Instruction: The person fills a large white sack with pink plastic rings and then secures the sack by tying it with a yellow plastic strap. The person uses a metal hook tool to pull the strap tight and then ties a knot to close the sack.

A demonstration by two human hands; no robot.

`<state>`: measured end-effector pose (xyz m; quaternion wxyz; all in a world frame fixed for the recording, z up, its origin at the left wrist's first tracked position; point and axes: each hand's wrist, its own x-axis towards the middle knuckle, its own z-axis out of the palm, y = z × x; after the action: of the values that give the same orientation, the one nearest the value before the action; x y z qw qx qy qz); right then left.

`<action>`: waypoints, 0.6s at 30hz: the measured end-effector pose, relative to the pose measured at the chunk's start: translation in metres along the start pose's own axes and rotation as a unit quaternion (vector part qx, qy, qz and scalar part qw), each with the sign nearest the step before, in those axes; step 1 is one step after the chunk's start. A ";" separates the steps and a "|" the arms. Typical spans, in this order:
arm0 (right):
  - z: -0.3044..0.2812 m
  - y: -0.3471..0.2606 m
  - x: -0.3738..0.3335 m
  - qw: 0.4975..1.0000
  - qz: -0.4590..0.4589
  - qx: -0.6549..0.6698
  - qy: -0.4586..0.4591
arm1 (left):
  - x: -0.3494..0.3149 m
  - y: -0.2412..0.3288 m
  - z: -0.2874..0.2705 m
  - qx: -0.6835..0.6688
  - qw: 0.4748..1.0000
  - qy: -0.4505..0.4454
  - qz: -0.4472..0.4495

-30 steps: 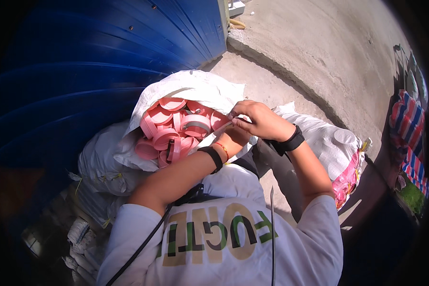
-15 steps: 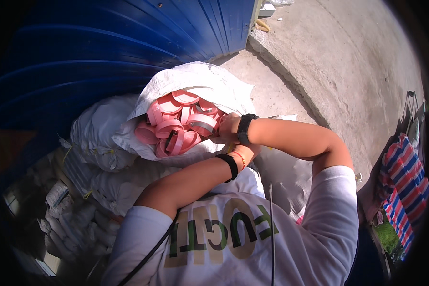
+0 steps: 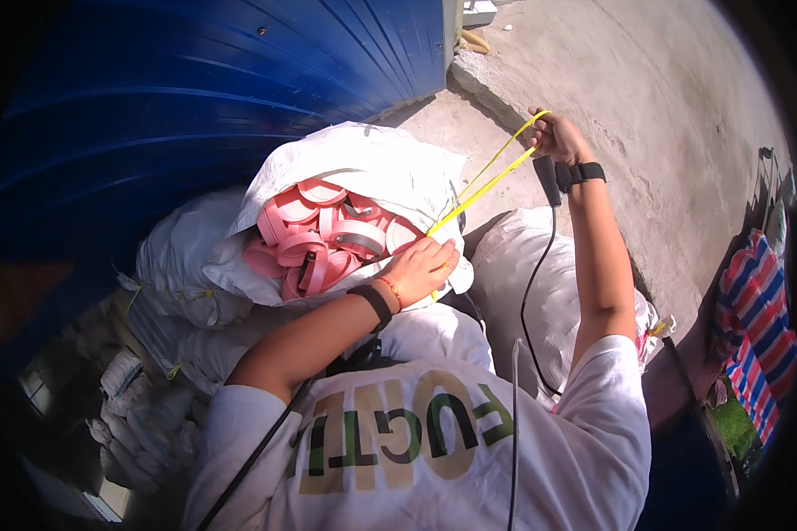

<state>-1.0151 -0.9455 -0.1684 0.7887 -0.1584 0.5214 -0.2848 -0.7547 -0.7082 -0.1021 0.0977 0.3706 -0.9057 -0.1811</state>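
A white woven sack [image 3: 345, 150] stands in front of me with its mouth open, filled with pink round lid-like pieces [image 3: 301, 249], some with a grey or black strip. My left hand [image 3: 423, 269] is closed at the sack's near right rim, where a yellow strap [image 3: 489, 186] comes out from under its fingers. Raised to the far right, my right hand [image 3: 560, 142] grips the strap's other end, pinched between the fingers. The strap runs taut as a narrow loop between the two hands. Part of the left fingertips is hidden against the sack.
A blue corrugated metal wall [image 3: 195, 97] rises behind the sack. Other full white sacks stand at the left [image 3: 181, 252] and right [image 3: 522, 265]. A concrete step edge [image 3: 491, 93] crosses the far right. A striped cloth [image 3: 757, 305] hangs at the right. A black cable [image 3: 531, 310] dangles from my right wrist.
My right hand has moved up and away to the right from the sack's rim, drawing the yellow strap out. My left hand has come onto the rim, and its fingers now show.
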 end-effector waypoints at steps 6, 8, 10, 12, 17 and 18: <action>-0.335 -0.050 -0.119 0.900 -0.179 0.215 0.334 | 0.009 0.001 -0.009 0.007 1.000 0.009 -0.003; -0.411 -0.053 -0.185 0.855 -0.232 0.249 0.392 | 0.007 0.001 -0.005 -0.008 1.000 0.012 -0.024; -0.403 -0.066 -0.221 0.745 -0.254 0.180 0.590 | 0.005 0.004 -0.006 -0.013 0.999 0.011 -0.046; -0.394 -0.061 -0.235 0.621 -0.097 -0.113 0.769 | 0.007 0.003 -0.005 -0.027 0.998 0.001 -0.048; -0.119 0.021 -0.128 0.685 -0.371 -0.442 0.443 | 0.009 0.003 -0.007 -0.001 0.999 -0.012 -0.047; -0.057 0.045 -0.119 0.807 -0.348 -0.397 0.266 | 0.010 0.002 -0.007 -0.002 0.999 -0.007 -0.041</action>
<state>-1.0890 -0.8346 -0.1289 0.3358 -0.5461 0.6884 -0.3392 -0.7606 -0.7161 -0.0941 0.0841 0.4062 -0.8899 -0.1895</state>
